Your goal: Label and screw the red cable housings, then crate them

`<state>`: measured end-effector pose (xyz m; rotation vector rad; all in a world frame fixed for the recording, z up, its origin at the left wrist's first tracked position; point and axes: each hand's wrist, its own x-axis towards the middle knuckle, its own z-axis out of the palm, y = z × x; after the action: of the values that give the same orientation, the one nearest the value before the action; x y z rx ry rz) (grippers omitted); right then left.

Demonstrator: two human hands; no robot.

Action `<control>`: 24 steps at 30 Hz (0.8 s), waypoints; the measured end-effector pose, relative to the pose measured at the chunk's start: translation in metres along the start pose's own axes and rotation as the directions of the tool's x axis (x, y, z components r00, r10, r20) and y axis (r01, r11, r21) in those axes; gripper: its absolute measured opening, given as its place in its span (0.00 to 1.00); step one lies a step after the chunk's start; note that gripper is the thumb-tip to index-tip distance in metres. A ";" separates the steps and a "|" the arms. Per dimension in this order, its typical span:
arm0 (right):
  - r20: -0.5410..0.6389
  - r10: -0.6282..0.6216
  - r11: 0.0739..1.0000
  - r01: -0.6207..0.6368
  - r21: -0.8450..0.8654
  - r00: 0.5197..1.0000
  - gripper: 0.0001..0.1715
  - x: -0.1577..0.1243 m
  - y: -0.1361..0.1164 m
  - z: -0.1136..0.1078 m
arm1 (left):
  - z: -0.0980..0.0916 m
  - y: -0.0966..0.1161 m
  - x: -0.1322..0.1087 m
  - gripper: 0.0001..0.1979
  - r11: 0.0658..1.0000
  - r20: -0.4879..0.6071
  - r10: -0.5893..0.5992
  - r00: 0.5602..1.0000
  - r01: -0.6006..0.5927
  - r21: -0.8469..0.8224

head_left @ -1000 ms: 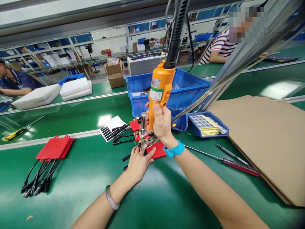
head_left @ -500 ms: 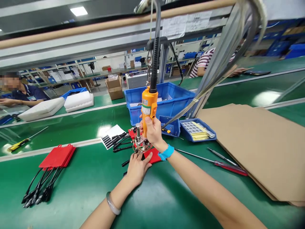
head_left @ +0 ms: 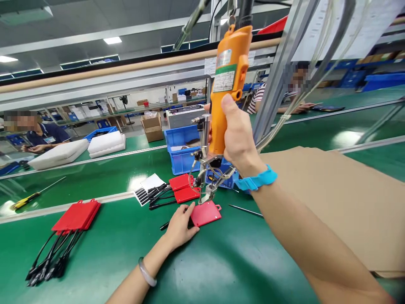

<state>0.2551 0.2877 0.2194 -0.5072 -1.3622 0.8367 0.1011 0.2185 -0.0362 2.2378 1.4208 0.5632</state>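
Note:
My right hand (head_left: 238,133) is wrapped around an orange electric screwdriver (head_left: 226,76), held upright with a metal screw-feed nozzle below it. The nozzle tip is at the upper left edge of a flat red plastic case (head_left: 207,214); whether they touch I cannot tell. My left hand (head_left: 181,226) grips the left end of this case on the bench, thumb along the near edge and fingers at the far edge. A black cable end pokes out left of the fingers. Just beyond lie two more red cases (head_left: 185,195) with black cables, beside a printed sheet (head_left: 148,188).
A stack of red cases (head_left: 74,216) with black cables lies left. Behind it is a yellow screwdriver (head_left: 27,200). Blue bins (head_left: 182,162) stand beyond my hands, and cardboard sheets (head_left: 341,207) cover the right. A thin rod (head_left: 245,210) lies nearby. Two people sit across the line.
My right hand has raised the electric screwdriver and moved it right, uncovering the red case. My left hand stays on the case. The head view has shifted.

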 end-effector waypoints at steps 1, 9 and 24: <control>0.007 0.006 1.000 -0.006 0.013 1.000 0.29 0.004 0.003 -0.001 | -0.001 -0.001 0.002 0.44 1.000 0.005 -0.011 1.000 0.011 -0.015; -0.015 0.085 0.994 -0.084 0.076 0.996 0.31 -0.009 0.026 -0.001 | 0.001 0.004 0.011 0.37 0.989 -0.048 -0.121 0.991 0.125 0.083; -0.068 0.193 0.981 -0.190 0.047 0.979 0.33 -0.098 0.073 -0.002 | 0.009 -0.016 0.022 0.23 0.980 -0.123 -0.134 0.983 0.113 -0.165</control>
<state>0.2414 0.2584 0.1016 -0.6388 -1.2405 0.9917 0.1023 0.2438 -0.0501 2.0055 1.5132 0.7675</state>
